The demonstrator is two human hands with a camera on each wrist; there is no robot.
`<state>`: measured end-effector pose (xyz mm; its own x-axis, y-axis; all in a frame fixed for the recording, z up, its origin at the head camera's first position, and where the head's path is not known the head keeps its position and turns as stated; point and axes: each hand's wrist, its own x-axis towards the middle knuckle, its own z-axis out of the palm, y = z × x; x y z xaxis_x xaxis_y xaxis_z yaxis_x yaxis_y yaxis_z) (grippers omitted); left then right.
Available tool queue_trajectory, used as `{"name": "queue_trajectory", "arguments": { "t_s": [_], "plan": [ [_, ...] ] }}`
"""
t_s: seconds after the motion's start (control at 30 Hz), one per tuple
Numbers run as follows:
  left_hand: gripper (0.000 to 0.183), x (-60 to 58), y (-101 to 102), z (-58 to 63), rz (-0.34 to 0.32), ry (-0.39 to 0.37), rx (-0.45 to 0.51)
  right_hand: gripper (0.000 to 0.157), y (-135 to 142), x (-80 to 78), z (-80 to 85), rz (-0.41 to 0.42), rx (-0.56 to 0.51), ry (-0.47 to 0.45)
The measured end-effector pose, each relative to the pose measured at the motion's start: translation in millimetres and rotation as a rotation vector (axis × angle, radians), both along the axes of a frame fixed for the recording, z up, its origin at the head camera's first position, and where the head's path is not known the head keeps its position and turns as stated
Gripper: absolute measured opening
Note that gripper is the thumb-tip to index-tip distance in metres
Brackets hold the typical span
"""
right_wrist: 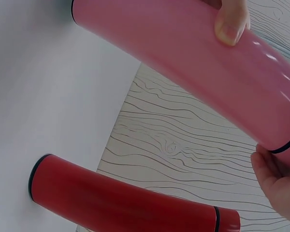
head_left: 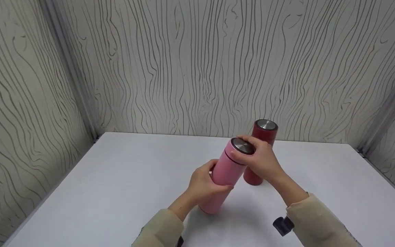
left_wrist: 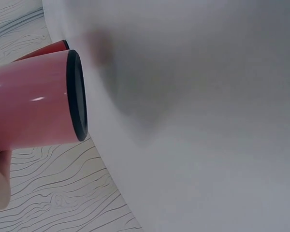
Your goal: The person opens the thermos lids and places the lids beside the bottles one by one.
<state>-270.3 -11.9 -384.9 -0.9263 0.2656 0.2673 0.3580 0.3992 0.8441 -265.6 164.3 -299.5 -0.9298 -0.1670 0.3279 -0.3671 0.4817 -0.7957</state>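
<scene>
A pink thermos flask point(head_left: 225, 173) with a steel-topped cap leans to the right in the head view. My left hand point(head_left: 202, 183) grips its body, thumb across the near side. Around the cap curl the fingers and thumb of my right hand point(head_left: 261, 158). The left wrist view shows the flask's black-rimmed base point(left_wrist: 77, 96) raised off the table. Behind my right hand a red thermos flask point(head_left: 265, 134) stands upright, partly covered in the head view. The right wrist view shows its red body point(right_wrist: 121, 193) apart from the pink flask.
Both flasks are over a white table point(head_left: 125, 181). Wood-patterned panels point(head_left: 190, 68) rise behind it and at both sides. A dark strapped device point(head_left: 283, 225) sits at the right sleeve's cuff.
</scene>
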Motion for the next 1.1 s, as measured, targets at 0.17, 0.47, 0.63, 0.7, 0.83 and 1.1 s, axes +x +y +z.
{"name": "queue_trajectory", "arguments": {
  "t_s": [0.17,0.47,0.63,0.7,0.83,1.1],
  "plan": [
    [0.065,-2.2,-1.5,-0.1,-0.019,-0.034,0.013,0.054,2.9,-2.2,1.7,0.057,0.023,0.002],
    [0.065,-2.6,2.0,0.2,0.089,0.038,-0.015,0.065,0.0,1.2,9.8,0.007,0.111,-0.066],
    [0.063,-1.8,4.0,2.1,0.118,0.095,-0.029,0.066,-4.2,3.4,15.7,-0.079,0.163,-0.026],
    [0.062,-1.2,4.2,2.3,0.116,0.116,-0.045,0.066,-5.0,3.9,17.7,-0.089,0.171,-0.022],
    [0.062,-0.4,4.3,2.5,0.092,0.109,-0.041,0.061,-5.2,3.6,19.0,-0.089,0.168,-0.015],
    [0.061,-2.2,1.1,2.5,0.026,0.033,-0.006,0.054,-0.8,-0.5,14.9,-0.052,0.16,0.04]
  ]
}}
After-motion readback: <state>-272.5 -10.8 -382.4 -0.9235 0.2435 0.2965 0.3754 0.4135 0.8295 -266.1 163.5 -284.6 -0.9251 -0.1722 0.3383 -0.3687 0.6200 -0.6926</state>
